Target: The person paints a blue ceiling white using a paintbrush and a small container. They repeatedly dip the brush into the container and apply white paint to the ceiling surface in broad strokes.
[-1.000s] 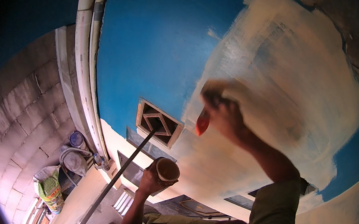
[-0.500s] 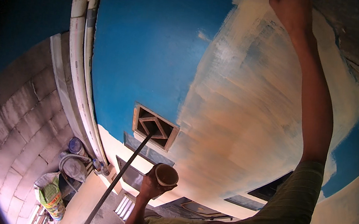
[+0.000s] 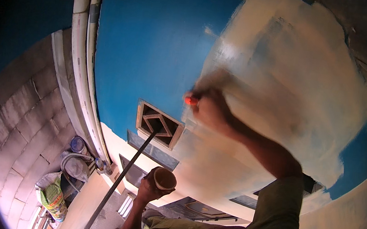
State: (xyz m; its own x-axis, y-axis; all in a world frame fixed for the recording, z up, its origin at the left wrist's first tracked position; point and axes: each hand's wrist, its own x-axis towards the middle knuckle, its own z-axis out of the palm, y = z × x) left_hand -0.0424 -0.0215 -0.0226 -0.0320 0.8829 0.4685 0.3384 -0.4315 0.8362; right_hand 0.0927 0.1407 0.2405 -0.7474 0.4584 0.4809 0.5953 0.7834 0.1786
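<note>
In the lower middle, my left hand grips a round brown pot with its open top showing. My right hand is closed on a brush with an orange-red handle, up against the wall at the edge between blue paint and streaky cream paint. The bristles are smeared by motion or hidden. Just left of and below that hand is a square vent with a diamond-shaped frame.
A dark pole slants toward the vent. White pipes run beside a block wall. Lower left are a bucket, a hose over a grey sack and a green bag. Windows line the wall below.
My right arm first swept up to the top right, then came back down and left to the paint edge, now further left than a second ago. My left hand has shifted slightly left.
</note>
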